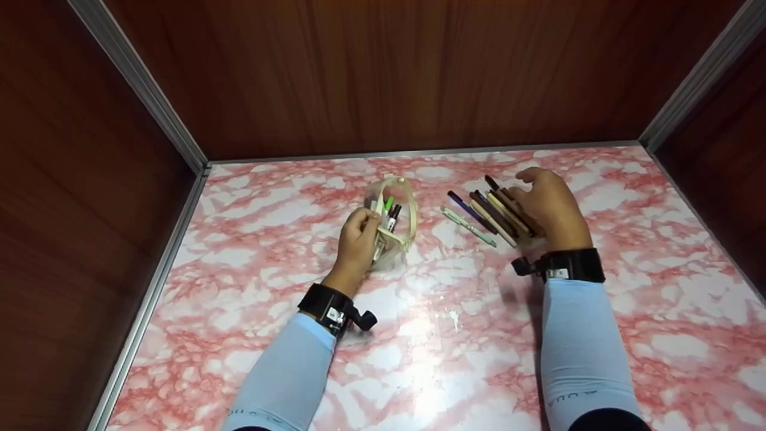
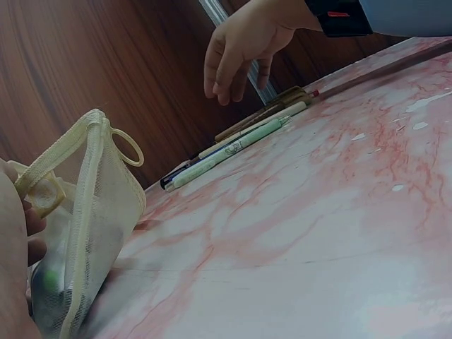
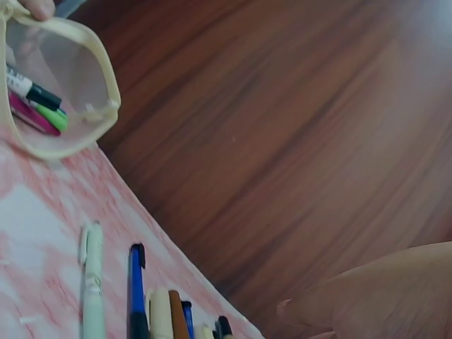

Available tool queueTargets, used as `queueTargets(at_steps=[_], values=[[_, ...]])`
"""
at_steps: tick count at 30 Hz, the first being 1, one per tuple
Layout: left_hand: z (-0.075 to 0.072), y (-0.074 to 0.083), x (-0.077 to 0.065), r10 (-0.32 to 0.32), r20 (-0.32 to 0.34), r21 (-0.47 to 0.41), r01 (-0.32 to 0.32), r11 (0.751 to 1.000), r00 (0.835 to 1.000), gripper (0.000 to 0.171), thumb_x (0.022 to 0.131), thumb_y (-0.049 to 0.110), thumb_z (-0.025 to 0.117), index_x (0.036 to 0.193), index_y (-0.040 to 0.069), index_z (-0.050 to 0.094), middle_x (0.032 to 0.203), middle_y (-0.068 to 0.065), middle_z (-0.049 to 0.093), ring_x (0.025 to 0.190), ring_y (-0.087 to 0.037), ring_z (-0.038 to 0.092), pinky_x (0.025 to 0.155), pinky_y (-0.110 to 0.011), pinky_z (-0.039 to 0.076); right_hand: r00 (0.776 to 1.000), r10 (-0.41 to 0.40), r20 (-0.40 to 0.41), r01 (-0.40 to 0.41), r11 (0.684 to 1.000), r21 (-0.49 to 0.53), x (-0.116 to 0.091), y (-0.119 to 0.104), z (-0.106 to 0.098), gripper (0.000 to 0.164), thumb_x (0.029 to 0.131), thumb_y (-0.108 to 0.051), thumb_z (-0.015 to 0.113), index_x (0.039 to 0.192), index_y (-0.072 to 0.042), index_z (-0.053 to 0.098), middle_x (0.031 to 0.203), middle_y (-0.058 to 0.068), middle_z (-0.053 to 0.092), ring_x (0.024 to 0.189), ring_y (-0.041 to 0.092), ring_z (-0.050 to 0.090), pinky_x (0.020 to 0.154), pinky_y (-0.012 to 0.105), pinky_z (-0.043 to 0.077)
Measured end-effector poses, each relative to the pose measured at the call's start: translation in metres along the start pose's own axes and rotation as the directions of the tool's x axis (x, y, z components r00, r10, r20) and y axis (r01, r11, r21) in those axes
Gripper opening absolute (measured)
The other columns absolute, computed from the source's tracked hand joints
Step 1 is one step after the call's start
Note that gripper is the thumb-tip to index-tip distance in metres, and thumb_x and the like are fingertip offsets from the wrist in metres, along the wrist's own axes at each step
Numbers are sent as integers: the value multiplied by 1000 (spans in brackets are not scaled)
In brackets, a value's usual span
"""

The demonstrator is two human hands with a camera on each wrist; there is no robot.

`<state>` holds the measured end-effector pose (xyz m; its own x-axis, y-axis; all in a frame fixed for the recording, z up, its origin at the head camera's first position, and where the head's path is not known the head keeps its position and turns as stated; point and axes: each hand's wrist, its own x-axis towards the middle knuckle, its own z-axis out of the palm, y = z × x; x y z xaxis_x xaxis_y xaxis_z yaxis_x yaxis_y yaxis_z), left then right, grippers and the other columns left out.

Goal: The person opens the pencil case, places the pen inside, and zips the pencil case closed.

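My left hand (image 1: 358,239) grips the rim of a cream mesh pencil pouch (image 1: 413,209), its mouth held wide. Inside the pouch lie several pens, among them a black-capped white marker (image 3: 32,88), a bright green one (image 3: 53,117) and a magenta one (image 3: 34,114). Over the right end of a row of loose pens, my right hand (image 1: 550,200) hovers with relaxed fingers and nothing in its grasp. That row includes a pale green pen (image 1: 468,226), a blue-purple pen (image 1: 471,211) and several brown and cream pens (image 1: 494,214), lying side by side at a slant.
The pens and pouch are on a red-and-white marbled table (image 1: 443,359). Dark wood panels (image 1: 419,78) enclose its back and both sides, with metal strips (image 1: 143,287) along the edges. Each forearm wears a light blue sleeve (image 1: 586,341) and a black wrist strap (image 1: 571,265).
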<state>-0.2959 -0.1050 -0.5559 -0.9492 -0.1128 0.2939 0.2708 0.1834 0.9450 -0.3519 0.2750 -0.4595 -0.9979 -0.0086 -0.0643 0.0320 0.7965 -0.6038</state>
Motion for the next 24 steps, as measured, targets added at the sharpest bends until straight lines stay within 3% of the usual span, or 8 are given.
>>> queueTargets(at_steps=[7, 15, 24], values=[[-1, 1, 0, -5, 6, 12, 5, 1000, 1000, 20, 112, 15, 61, 101, 2, 72, 89, 2, 57, 80, -12, 55, 78, -28, 47, 997, 75, 5, -75, 996, 42, 2, 15, -3, 64, 114, -41, 63, 165, -4, 54, 167, 27, 55, 153, 48, 54, 126, 69, 43], [-1, 0, 1, 2, 1, 12, -3, 1000, 1000, 21, 112, 15, 62, 99, 1, 71, 86, 4, 53, 78, -11, 53, 76, -27, 45, 997, 72, 4, -72, 997, 30, 3, 27, -2, 61, 113, -36, 61, 163, -2, 55, 163, 32, 57, 152, 52, 54, 125, 71, 44], [0, 1, 0, 0, 3, -4, 0, 1000, 1000, 21, 113, 14, 62, 100, 0, 71, 86, 4, 55, 76, -10, 54, 73, -26, 47, 996, 68, 49, -67, 998, -12, 5, 33, 4, 63, 112, -32, 66, 160, 7, 55, 153, 34, 65, 134, 50, 65, 117, 66, 51]])
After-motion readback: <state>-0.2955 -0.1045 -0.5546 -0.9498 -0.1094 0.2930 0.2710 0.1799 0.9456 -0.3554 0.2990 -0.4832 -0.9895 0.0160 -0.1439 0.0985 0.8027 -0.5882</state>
